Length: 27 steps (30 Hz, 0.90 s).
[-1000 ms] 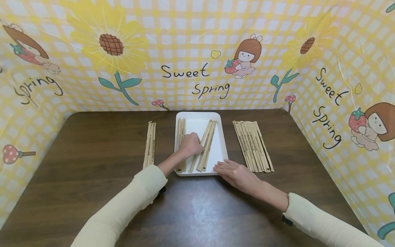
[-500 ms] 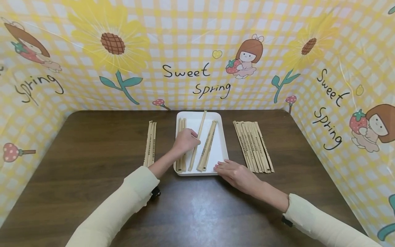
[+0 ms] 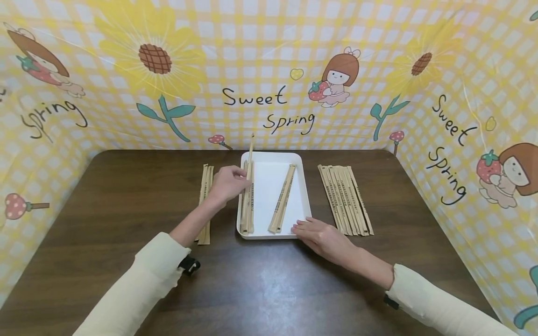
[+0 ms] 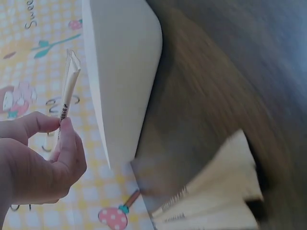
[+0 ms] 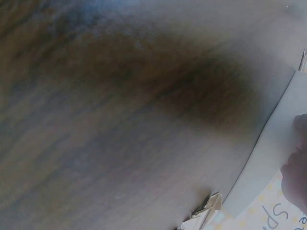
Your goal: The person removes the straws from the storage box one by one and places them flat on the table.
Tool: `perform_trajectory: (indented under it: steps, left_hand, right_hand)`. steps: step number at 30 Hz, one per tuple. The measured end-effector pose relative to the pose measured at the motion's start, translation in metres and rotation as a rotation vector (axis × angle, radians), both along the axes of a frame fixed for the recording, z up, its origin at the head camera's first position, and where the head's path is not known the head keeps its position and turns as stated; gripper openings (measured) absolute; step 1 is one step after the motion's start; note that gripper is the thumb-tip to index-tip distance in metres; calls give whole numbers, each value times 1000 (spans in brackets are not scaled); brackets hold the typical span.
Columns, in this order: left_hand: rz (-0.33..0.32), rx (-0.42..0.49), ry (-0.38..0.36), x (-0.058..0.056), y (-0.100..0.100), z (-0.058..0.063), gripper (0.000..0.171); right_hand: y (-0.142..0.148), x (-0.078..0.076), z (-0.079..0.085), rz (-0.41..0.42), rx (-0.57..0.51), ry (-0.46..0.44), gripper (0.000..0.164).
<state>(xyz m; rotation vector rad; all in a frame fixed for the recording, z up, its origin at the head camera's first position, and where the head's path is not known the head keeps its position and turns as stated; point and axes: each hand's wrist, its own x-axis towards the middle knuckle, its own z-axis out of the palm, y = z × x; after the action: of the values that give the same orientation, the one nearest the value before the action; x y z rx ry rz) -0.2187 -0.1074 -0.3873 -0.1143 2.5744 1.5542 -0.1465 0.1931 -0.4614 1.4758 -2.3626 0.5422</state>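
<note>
At white tray [image 3: 262, 198] — left grip [image 3: 229, 184] pinching wrapped stick [image 4: 70, 84]; right grip [image 3: 321, 237], unclenched, touching tray.

"Sweet Spring" on cloth [image 3: 269, 65], lettering on wrappers [image 3: 342, 200] (illegible)

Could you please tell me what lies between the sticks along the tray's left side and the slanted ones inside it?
Only a bare stretch of the white tray lies between the left-side sticks and the slanted sticks, as the head view shows.
</note>
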Motion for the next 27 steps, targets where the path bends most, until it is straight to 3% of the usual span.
perform_trajectory:
  steps: [4,12,17,27]
  left_hand:
    - [-1,11,-15,4,-15,4,33]
    - [3,-127,-27,9,-47,1,36]
    - [17,-185,-24,14,-67,-6,39]
    - [23,-194,-115,22,-94,-19,44]
  right_hand:
    - [1,0,-1,-1,2,-2,36]
    - [1,1,1,-2,11,-22,36]
    - [1,0,1,4,8,-23,37]
    - [2,-1,-1,24,-10,4,40]
